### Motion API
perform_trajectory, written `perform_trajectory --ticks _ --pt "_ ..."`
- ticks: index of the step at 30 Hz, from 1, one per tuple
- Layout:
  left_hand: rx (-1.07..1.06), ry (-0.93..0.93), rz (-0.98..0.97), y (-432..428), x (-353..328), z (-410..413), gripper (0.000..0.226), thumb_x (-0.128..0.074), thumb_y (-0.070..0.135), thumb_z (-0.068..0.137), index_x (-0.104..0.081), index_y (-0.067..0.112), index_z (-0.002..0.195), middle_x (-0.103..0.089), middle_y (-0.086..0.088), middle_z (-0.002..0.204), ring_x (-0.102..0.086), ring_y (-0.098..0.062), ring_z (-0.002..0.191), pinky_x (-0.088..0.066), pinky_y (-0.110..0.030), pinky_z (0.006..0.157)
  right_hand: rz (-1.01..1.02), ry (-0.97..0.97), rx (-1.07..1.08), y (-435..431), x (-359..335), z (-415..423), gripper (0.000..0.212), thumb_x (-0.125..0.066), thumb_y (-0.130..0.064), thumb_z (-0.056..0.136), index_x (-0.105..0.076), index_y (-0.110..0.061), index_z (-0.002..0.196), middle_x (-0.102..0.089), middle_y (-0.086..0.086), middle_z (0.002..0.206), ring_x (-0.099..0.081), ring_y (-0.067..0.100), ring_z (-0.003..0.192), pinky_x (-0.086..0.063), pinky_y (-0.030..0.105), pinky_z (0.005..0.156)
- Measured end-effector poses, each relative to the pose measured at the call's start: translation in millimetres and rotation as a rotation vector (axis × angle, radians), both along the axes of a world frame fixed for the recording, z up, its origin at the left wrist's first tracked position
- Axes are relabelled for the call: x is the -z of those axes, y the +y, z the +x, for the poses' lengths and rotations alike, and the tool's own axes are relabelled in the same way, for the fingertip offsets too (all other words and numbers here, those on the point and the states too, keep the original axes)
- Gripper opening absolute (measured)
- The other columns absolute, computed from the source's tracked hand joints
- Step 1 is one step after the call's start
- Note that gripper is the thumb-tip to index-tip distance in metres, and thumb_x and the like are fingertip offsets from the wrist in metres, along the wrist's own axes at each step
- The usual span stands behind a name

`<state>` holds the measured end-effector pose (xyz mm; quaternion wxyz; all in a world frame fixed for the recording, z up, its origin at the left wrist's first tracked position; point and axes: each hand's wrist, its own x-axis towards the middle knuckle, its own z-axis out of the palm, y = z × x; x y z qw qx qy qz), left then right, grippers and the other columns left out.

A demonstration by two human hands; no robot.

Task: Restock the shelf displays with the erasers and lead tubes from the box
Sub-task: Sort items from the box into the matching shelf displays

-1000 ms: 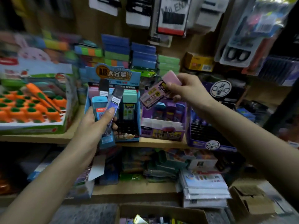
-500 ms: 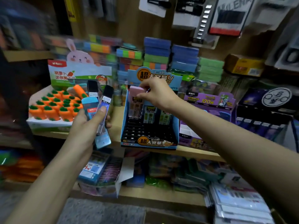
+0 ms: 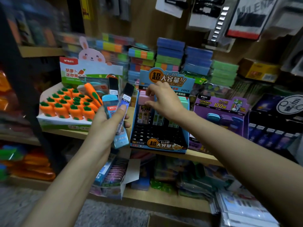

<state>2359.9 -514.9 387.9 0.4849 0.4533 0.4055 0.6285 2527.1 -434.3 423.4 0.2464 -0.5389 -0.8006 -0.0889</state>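
My left hand [image 3: 108,123] grips two lead tubes upright, a light blue one [image 3: 110,106] and a darker blue one [image 3: 124,104], in front of the shelf. My right hand [image 3: 161,99] pinches the pink cap of a lead tube [image 3: 144,99] standing in the back left slot of the blue display box [image 3: 158,145]. Green-capped tubes [image 3: 182,100] stand in the back right of that box. Its black front slots are bare. The supply box shows only as a cardboard edge [image 3: 164,221] at the bottom.
A carrot eraser display [image 3: 68,108] stands left of the blue box. A purple lead display [image 3: 221,112] and a dark one [image 3: 275,125] stand to the right. Stacked sticky notes [image 3: 170,58] fill the back. Stationery packs crowd the lower shelf [image 3: 147,199].
My right hand carried the pink-capped tube left from the purple display to the blue box and lowered it into the back left slot. The view panned left; my left hand kept its tubes.
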Motion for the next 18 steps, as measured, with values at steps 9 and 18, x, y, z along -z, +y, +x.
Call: perform_trajectory --ticks 9,18 --pt "0.108 0.022 0.012 -4 -1 29 0.005 -0.056 0.021 0.092 -0.057 0.022 0.097 -0.06 0.008 0.065 -0.054 -0.004 0.048 -0.046 -0.016 0.047 -0.456 0.86 -0.169 -56 -12 15 0.013 -0.052 -0.023 0.095 -0.064 -0.017 0.095 -0.065 -0.005 0.084 -0.054 0.001 0.07 -0.04 0.015 0.064" --pt "0.414 0.132 0.043 -24 2 103 0.008 -0.058 0.028 0.089 -0.059 0.022 0.095 -0.062 0.011 0.06 -0.056 -0.003 0.051 -0.046 -0.016 0.048 -0.548 1.308 -0.17 -112 -10 82 0.01 -0.055 -0.011 0.093 -0.055 -0.009 0.083 -0.057 -0.004 0.052 -0.056 0.01 0.059 -0.04 0.021 0.057"
